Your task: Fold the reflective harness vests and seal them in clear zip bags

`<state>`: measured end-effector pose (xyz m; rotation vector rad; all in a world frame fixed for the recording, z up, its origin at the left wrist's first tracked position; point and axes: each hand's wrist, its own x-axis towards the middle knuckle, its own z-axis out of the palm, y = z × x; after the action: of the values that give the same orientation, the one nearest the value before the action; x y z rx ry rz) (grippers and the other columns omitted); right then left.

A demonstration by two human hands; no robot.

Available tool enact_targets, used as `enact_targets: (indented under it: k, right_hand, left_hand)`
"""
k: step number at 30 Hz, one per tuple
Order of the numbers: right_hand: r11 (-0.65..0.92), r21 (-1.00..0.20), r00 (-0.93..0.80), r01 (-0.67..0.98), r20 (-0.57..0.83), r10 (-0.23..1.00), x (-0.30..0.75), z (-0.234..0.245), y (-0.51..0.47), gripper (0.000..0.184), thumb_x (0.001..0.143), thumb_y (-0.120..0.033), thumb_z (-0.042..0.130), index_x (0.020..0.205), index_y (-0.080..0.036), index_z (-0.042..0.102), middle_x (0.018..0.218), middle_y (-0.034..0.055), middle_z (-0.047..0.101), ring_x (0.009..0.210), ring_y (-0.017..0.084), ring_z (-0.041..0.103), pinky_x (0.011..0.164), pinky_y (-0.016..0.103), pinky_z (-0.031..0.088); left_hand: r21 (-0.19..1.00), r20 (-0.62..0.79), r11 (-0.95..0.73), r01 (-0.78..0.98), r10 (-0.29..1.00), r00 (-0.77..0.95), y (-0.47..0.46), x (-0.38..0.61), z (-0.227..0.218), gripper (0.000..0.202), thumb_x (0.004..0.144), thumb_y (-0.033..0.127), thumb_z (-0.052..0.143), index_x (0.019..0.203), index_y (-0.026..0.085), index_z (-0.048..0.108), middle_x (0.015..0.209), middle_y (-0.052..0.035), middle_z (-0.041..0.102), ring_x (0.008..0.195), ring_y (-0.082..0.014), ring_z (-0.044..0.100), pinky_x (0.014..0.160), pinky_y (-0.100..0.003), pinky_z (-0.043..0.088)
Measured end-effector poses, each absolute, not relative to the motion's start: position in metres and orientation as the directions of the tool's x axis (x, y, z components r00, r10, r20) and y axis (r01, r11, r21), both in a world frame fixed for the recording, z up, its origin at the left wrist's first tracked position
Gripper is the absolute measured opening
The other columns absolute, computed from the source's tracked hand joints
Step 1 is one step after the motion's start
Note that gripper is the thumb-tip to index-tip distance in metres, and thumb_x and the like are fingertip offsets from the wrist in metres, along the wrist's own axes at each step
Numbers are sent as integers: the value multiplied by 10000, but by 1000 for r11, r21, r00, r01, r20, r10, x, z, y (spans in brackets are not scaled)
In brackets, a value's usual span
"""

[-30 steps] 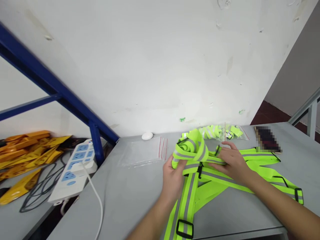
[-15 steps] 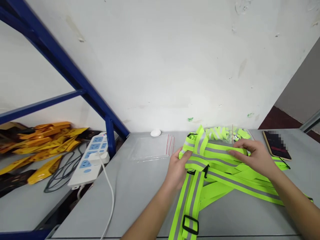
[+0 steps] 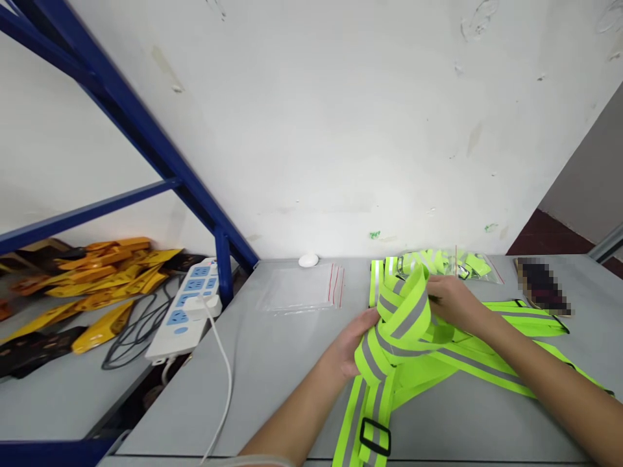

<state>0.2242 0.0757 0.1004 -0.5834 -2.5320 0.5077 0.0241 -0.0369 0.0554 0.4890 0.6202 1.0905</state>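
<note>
Neon strap point(image 3: 409, 318) — grey-striped, looped, perhaps twisted.

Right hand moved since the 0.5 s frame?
Yes: judged against the phone, the right hand has moved left in the picture, away from it and nearer the left hand.

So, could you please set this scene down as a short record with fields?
Left hand: holds looped green reflective strap
Right hand: at the strap's other side, fingertips hidden
Buckle: black, on strap nearest the camera
By the wall: bag of green straps
Left of strap: flat clear bags
Right: phone
Far left: power strip, yellow packets
</note>
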Motion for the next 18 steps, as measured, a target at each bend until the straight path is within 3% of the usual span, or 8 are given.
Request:
enact_targets:
  k: [4, 7, 10, 14, 18]
  right_hand:
    - [897, -264, -768, 355, 465, 441, 216, 102, 86, 330, 847, -36, 460, 984, -188, 719, 775, 59, 615, 721, 191, 574, 588, 285, 436]
    - [914, -190, -785, 358, 469, 405, 210, 105, 87, 457, 811, 26, 413, 1109, -200, 675, 1044, 100, 641, 981, 243, 582, 777, 360, 485]
    - [881, -330, -816, 339, 364, 449, 207, 109, 84, 667, 710, 81, 394, 1276, -225, 571, 1306, 94, 580, 1150, 260, 563, 879, 387, 490]
    - [721, -594, -799, 356, 207, 565, 206, 121, 75, 700, 668, 71, 387, 1252, -265, 576, 1215, 39, 660, 1060, 234, 642, 837, 352, 524]
    - [689, -652, -760, 317, 260, 595, 209, 132, 68, 661, 632, 51, 382, 1157, -279, 610, 1193, 11, 663, 1093, 221, 626, 876, 349, 514]
  left_hand:
    - [862, -268, 404, -305, 875, 402, -40, 31, 73, 357, 745, 405, 759, 992, 148, 735, 898, -77, 740, 807, -213, 696, 757, -298, 536]
    - [957, -269, 290, 20, 856, 442, -40, 35, 87, 346, 795, 452, 688, 1007, 183, 740, 897, -41, 729, 814, -203, 661, 735, -282, 507]
    - [957, -261, 170, 236, 860, 439, -39, 34, 93, 340, 833, 463, 627, 975, 175, 737, 853, -11, 708, 745, -170, 617, 674, -248, 470]
    - [893, -224, 67, 446, 925, 308, -37, 32, 91, 341, 885, 435, 543, 981, 155, 711, 825, -7, 693, 737, -174, 611, 660, -245, 467]
    - [781, 14, -114, 614, 986, 165, -35, 29, 86, 282, 920, 341, 486, 1089, 207, 667, 949, -20, 707, 850, -210, 641, 722, -278, 486]
